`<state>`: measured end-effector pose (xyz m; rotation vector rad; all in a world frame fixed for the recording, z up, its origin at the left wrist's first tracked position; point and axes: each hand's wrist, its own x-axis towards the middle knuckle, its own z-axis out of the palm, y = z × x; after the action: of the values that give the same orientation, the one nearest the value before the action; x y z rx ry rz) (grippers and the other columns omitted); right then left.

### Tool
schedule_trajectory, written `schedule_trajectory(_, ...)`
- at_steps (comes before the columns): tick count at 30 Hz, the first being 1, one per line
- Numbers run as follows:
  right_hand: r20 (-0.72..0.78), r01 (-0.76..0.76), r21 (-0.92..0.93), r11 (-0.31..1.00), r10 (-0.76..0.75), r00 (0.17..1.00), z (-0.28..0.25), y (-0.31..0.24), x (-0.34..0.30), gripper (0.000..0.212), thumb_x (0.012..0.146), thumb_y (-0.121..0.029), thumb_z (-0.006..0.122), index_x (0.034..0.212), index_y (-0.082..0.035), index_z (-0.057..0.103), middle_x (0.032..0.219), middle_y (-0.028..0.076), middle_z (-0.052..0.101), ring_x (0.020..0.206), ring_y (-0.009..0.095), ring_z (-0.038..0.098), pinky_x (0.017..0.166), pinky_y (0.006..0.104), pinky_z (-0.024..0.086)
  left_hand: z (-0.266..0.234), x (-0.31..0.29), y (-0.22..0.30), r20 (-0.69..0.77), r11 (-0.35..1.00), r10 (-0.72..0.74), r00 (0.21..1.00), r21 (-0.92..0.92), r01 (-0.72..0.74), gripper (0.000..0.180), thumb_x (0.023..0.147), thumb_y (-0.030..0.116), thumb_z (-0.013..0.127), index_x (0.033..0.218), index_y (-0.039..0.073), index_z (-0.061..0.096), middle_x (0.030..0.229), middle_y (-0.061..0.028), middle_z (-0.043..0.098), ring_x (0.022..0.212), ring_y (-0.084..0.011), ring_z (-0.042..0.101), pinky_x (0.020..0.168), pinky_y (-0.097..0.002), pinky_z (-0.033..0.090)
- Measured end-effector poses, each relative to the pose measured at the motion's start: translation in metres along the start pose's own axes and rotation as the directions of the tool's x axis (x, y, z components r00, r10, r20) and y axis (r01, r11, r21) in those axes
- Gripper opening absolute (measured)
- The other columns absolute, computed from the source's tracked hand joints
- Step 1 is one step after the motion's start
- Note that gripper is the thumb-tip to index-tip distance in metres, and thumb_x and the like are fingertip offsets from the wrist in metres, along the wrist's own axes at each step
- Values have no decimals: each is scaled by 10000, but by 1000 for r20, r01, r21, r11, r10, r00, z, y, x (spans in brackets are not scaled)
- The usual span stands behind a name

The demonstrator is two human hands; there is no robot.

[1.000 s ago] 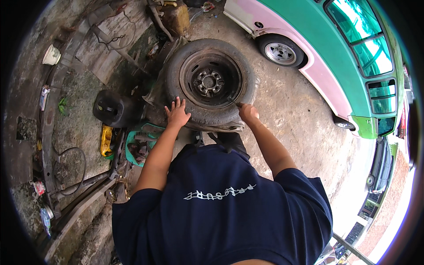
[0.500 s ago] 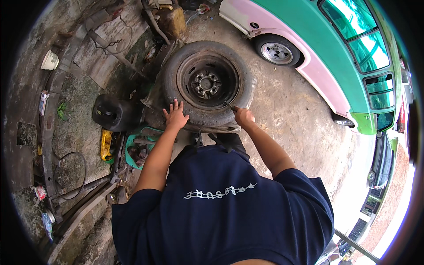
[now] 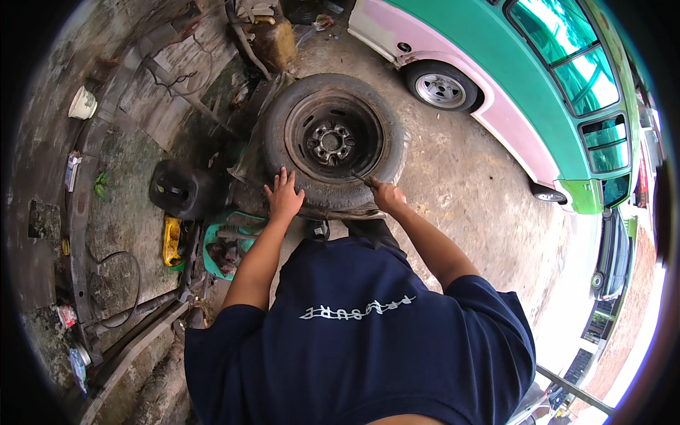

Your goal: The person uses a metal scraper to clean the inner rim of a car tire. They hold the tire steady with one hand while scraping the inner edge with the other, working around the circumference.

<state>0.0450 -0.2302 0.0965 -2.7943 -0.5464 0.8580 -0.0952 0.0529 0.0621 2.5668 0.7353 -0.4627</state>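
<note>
A wheel lies flat in front of me: a worn black tire (image 3: 283, 106) around a rusty steel rim (image 3: 294, 120) with a hub (image 3: 331, 143) in its middle. My left hand (image 3: 285, 197) rests on the tire's near-left sidewall, its fingers spread and holding nothing. My right hand (image 3: 387, 196) is closed round a thin dark metal tool (image 3: 362, 176), whose tip reaches the rim's edge at the near right. The tool's kind is hard to make out, as most of it is hidden in the fist.
On the left stand a black jerrycan (image 3: 185, 187), a yellow container (image 3: 172, 241) and a green basket (image 3: 214, 248) with dark items. A green and pink van (image 3: 489, 92) is parked at the right. Beside the wall runs a long metal frame (image 3: 134, 347).
My right hand and the tool have shifted slightly left along the rim's near edge. My left hand stays on the tire, with its fingertips slightly lower in view.
</note>
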Motion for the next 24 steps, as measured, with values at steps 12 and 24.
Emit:
schedule_trajectory(12, -105, -158, 256, 954, 190, 976, -40, 25, 27, 438, 976, -390, 558, 1345, -159, 602, 1161, 261, 663, 1135, 440, 610, 951, 498, 494, 12, 55, 26, -298, 991, 61, 952, -94, -93, 675, 896, 394, 639, 1484, 138, 427, 1623, -161, 236, 1524, -354, 131, 1171, -675, 73)
schedule_trajectory(24, -170, -139, 281, 950, 191, 967, -58, 34, 105, 409, 972, -364, 541, 1321, -152, 512, 1130, 293, 659, 1092, 488, 610, 917, 563, 478, 26, 98, 44, -354, 997, 57, 934, -37, -74, 675, 906, 382, 630, 1500, 145, 412, 1653, -159, 147, 1533, -340, 112, 1195, -627, 55)
